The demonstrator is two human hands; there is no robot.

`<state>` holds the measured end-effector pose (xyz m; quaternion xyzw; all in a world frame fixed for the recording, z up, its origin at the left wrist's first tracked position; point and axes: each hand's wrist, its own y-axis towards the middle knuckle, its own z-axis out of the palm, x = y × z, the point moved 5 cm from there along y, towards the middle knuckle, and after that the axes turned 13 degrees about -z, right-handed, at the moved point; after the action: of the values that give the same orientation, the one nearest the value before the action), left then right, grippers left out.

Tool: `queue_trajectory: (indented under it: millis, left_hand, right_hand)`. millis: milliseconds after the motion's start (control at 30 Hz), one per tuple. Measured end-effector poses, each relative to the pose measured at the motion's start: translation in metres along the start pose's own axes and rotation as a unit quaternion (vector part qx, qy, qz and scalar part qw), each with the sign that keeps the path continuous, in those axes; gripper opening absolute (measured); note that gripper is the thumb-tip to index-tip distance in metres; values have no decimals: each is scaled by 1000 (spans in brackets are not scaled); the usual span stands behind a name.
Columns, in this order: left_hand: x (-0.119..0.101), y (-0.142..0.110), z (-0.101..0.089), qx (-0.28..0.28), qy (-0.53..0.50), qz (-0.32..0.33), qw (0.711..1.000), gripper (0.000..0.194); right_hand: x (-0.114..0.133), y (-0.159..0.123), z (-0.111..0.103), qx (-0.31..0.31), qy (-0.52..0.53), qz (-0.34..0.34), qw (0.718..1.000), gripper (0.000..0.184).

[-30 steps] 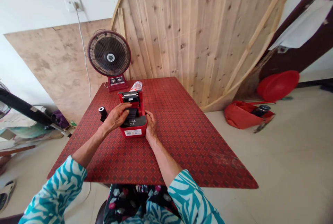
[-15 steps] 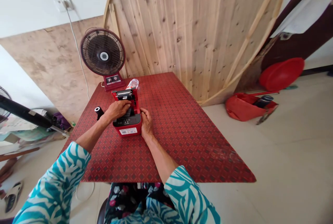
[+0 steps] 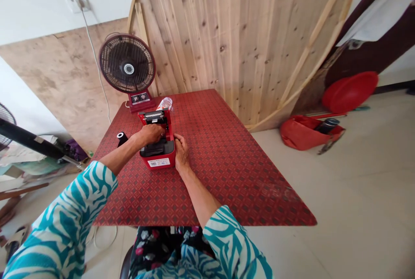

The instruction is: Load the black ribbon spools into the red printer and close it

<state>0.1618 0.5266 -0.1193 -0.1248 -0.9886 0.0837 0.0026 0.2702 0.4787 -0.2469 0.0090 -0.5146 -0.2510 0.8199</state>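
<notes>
Red thermal printer [image 3: 157, 153], lid up, sits on your red patterned tabletop [image 3: 227, 175], long axis running away from you, just ahead of both hands. Left fingers [image 3: 152, 132] lie together over its open compartment; right fingers [image 3: 179, 143] lie together against its side. Can't tell if either clamps. Black roll [image 3: 122, 137] stands just left of your left fingers.

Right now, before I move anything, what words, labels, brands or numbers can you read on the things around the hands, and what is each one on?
No text is legible in this view.
White barcode sticker on the front of the red printer: its print is too small to read.
Control panel on the base of the desk fan: any markings are too small to read.
</notes>
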Motion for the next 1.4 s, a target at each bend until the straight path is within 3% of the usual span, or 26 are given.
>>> queue_trajectory:
  millis: [133,233,467,567,700,900,1000,1133,1200,1267,1400]
  left_hand:
    - [6,4,-1,37,-26,42,998,29]
    - [12,3,0,52,-36,25,998,24]
    - [5,1,8,85,-39,58,994,26]
    - [6,-2,6,65,-59,55,995,28]
    - [6,-12,-6,-2,-107,58,993,35]
    - [5,-56,-33,-81,-75,94,989,37]
    - [29,-75,-50,-148,-139,84,976,32]
    - [92,-70,-57,-214,-264,-16,940,42]
    - [121,-57,-49,-218,-305,-67,924,52]
    - [140,-38,-34,-195,-310,-112,924,46]
    - [152,-6,-2,-144,-216,-210,943,32]
  right_hand:
    - [0,0,0,-7,1,6,1000,31]
    - [0,0,0,-8,3,7,1000,30]
    - [-2,0,-1,0,3,4,1000,30]
    - [-1,0,-1,1,1,1,1000,31]
    - [2,-1,-1,1,-2,-1,1000,32]
    - [-1,-1,-2,9,-6,-5,1000,34]
    - [-3,0,-4,18,-15,-8,1000,34]
    - [-3,-1,-8,14,-17,-3,1000,36]
    - [-2,-1,-8,11,-10,12,1000,39]
    - [-3,-2,-8,6,3,34,999,43]
    - [-3,-2,-9,-2,3,47,999,48]
